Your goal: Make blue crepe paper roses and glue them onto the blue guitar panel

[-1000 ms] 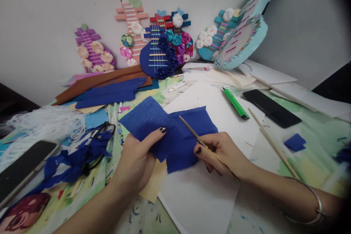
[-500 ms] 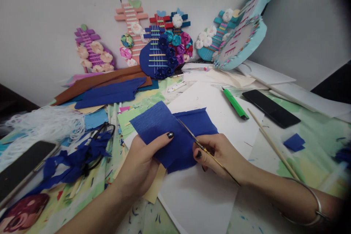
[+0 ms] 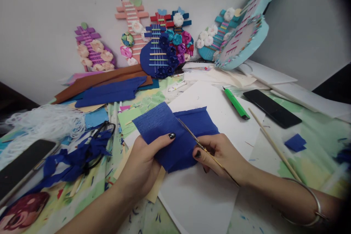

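Blue crinkled sheet [image 3: 157, 122]: we hold it up in front of us, toward the middle of the table [image 3: 315, 164], its lower part over a second blue piece [image 3: 197, 119].
Left hand [image 3: 145, 164]: our thumb presses on the front of the sheet and the other fingers go behind it, so we pinch it at its lower edge; we cannot tell how the hidden fingertips lie.
Right hand [image 3: 223, 155]: our thumb and fingers pinch a slim tool [image 3: 189, 131], its pointed tip at the right edge of the front sheet.
White paper [image 3: 203, 201]: we see it beneath both hands, reaching toward the table's near edge.
Right side of the table: we have a green-cased tool [image 3: 236, 104], a flat black slab [image 3: 271, 108], a thin wooden stick [image 3: 275, 145] and a small blue scrap [image 3: 295, 142].
Left edge of the table: white cord [image 3: 49, 120] lies heaped, with a phone [image 3: 24, 166] nearer us and tangled blue strips [image 3: 71, 162] beside it.
Back edge of the table: we see a dark blue model guitar [image 3: 153, 56] trimmed with flowers, standing among others near the wall.
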`<state>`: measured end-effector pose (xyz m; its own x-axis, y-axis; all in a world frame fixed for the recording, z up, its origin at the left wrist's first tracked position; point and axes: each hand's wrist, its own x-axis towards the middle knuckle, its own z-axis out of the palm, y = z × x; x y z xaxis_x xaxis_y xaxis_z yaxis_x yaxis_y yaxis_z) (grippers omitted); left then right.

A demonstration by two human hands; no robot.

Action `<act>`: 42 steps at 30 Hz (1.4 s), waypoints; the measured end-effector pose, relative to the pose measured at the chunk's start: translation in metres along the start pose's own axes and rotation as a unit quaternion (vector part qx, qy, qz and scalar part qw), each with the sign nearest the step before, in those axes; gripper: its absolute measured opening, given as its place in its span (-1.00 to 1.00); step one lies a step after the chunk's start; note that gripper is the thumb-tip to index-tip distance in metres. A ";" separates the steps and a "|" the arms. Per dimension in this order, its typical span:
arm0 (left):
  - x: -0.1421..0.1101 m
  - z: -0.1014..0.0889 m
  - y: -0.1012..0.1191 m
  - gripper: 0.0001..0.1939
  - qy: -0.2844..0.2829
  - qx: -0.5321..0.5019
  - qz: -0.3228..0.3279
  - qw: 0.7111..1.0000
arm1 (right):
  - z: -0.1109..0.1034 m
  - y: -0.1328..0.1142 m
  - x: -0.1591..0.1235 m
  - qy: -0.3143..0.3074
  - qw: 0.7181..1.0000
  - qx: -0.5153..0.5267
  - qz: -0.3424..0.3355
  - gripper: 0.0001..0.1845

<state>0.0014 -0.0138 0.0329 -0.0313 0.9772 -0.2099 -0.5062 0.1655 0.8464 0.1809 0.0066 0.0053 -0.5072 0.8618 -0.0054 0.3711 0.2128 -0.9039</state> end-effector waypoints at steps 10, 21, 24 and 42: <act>0.000 -0.001 -0.001 -0.37 0.007 -0.003 -0.011 1.000 | 0.001 -0.003 0.001 0.006 1.000 -0.004 0.005 -0.41; 0.001 0.000 -0.001 -0.39 0.010 0.007 -0.009 1.000 | 0.001 -0.004 0.002 0.016 1.000 -0.010 0.018 -0.39; 0.001 -0.001 -0.001 -0.38 0.013 0.008 -0.006 1.000 | 0.001 -0.003 0.001 0.017 1.000 -0.010 0.018 -0.39; 0.000 -0.001 -0.003 -0.41 -0.002 0.014 -0.007 1.000 | 0.004 0.005 0.000 0.014 0.998 0.063 0.001 -0.49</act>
<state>0.0024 -0.0147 0.0296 -0.0208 0.9753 -0.2198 -0.4829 0.1827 0.8564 0.1803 0.0058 -0.0011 -0.4848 0.8746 0.0031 0.2695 0.1527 -0.9508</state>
